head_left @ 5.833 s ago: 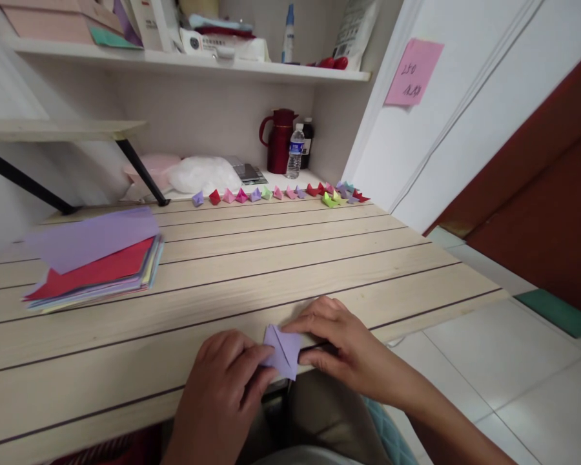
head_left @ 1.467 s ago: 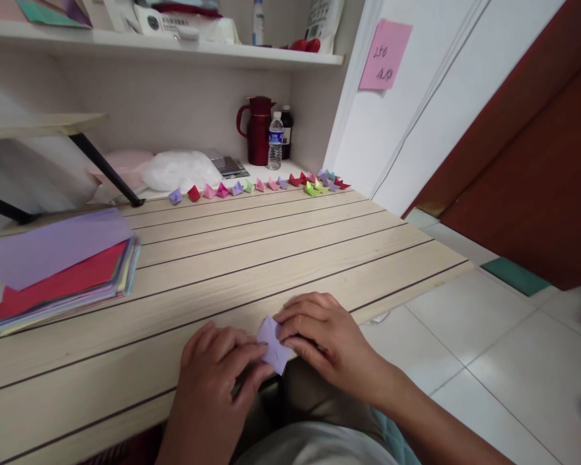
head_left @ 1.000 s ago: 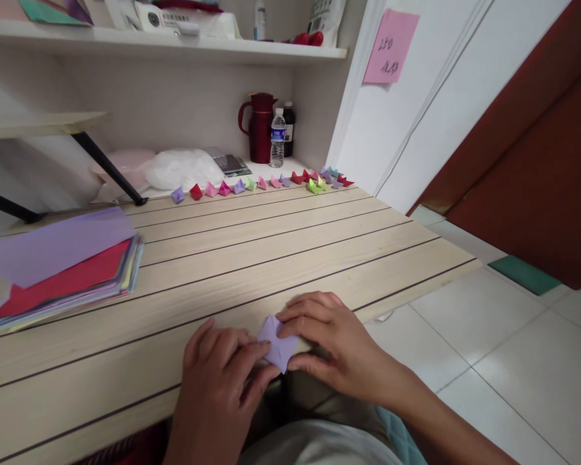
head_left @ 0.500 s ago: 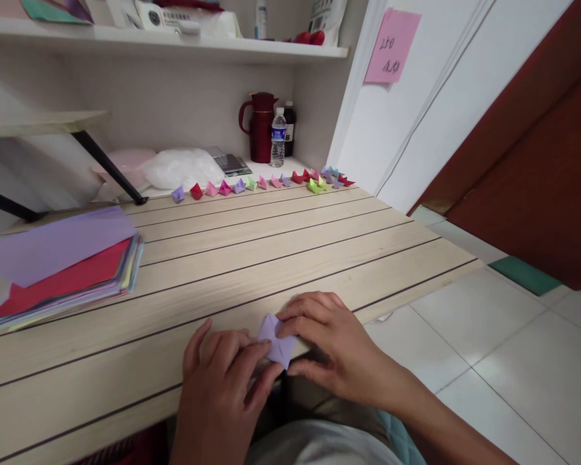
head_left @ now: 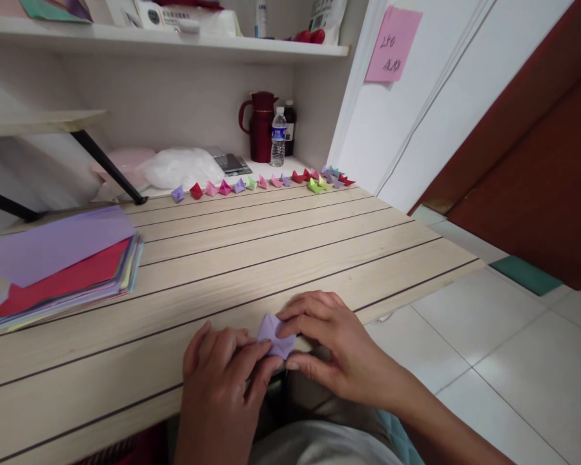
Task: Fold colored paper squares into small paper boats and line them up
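A small folded square of purple paper (head_left: 272, 329) lies at the table's front edge, between my two hands. My left hand (head_left: 227, 365) presses the paper's left side with its index fingertip, and its thumb is at the near corner. From the right, my right hand (head_left: 326, 339) holds the paper down with its fingertips, the thumb close to the near edge. The near corner looks folded in or bent under; the fingers partly cover it.
A row of small folded paper boats (head_left: 225, 187) in several colours runs along the table's back edge. On the left lies a stack of coloured paper (head_left: 77, 274). Behind stand a dark red jug (head_left: 261, 129) and a water bottle (head_left: 277, 139). Tiled floor (head_left: 513, 355) lies right.
The near corner of the purple paper, which pointed toward me, has been folded in or bent. My right thumb has shifted slightly; both hands stay on the paper.
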### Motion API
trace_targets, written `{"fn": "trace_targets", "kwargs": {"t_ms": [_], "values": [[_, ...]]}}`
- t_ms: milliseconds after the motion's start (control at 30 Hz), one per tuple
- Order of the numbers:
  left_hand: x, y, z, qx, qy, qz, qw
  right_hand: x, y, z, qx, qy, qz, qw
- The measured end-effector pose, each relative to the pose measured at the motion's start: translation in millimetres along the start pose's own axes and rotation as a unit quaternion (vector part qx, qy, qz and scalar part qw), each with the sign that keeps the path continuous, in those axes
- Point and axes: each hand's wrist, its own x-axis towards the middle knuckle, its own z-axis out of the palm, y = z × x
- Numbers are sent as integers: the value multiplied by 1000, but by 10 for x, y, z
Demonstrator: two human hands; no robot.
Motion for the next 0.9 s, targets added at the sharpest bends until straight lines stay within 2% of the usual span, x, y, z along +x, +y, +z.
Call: {"fn": "trace_targets", "kwargs": {"t_ms": [67, 200, 400, 700, 900], "values": [[7, 11, -3, -3, 4, -7, 1000, 4, -6, 0, 1, 4, 3, 1000], [4, -14, -2, 9, -21, 25, 999, 9, -11, -11, 4, 2, 0, 1000], [-5, 18, 15, 5, 5, -7, 1000, 0, -5, -26, 12, 0, 2, 1000], [26, -2, -19, 18, -10, 19, 1000, 37, -27, 11, 10, 25, 26, 999], [-26, -92, 0, 52, -29, 54, 997, 18, 9, -21, 12, 1, 7, 1000]]}}
